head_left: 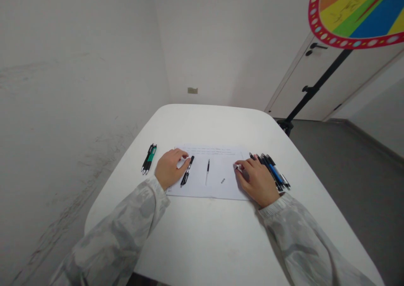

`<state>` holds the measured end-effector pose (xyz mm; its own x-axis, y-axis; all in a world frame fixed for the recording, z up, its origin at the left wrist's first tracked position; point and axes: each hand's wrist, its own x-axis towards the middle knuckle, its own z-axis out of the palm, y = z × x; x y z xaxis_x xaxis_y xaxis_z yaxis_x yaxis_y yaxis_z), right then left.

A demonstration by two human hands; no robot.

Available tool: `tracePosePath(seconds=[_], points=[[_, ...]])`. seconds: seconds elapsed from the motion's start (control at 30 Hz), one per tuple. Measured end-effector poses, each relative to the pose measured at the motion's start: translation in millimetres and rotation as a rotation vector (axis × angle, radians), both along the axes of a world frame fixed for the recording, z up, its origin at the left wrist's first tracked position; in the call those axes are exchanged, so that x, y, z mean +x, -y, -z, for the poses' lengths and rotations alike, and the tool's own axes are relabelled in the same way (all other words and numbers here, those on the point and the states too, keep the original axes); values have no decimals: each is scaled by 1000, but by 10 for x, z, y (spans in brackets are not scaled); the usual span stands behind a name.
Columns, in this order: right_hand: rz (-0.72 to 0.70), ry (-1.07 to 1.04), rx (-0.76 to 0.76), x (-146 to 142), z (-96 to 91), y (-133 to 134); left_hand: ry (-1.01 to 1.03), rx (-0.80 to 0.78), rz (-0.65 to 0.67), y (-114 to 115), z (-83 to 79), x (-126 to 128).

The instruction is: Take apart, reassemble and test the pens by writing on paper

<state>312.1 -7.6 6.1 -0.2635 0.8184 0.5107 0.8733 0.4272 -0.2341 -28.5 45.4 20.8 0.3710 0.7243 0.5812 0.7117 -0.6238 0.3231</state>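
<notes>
A white sheet of paper (217, 191) with lines of writing along its top lies on the table. My left hand (171, 168) rests on its left side, thumb and forefinger apart, the thumb close to a black-and-clear pen barrel (187, 171) that looks split into pieces. Near the middle of the sheet lies a thin pen refill (207, 171), with a small grey spring-like piece (222, 180) to its right. On the right edge of the paper, my right hand (256, 180) has its thumb and fingers drawn together. Whatever lies between them is too small to make out.
Several pens, black and green (149, 159), lie on the table's left. Several black and blue pens (276, 172) lie beside and partly behind my right hand. Past the white table (214, 126), a colourful wheel (356, 16) stands on a black pole at the right, before a door.
</notes>
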Motion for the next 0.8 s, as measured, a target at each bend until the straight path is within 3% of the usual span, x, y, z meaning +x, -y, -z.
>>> tracePosePath(seconds=[0.37, 0.67, 0.8], points=[[-28, 8, -50, 19, 49, -13, 13, -19, -8, 15, -13, 9], [-144, -268, -129, -129, -8, 20, 12, -29, -18, 20, -37, 17], [-180, -255, -136, -120, 2, 10, 4, -25, -13, 22, -34, 20]])
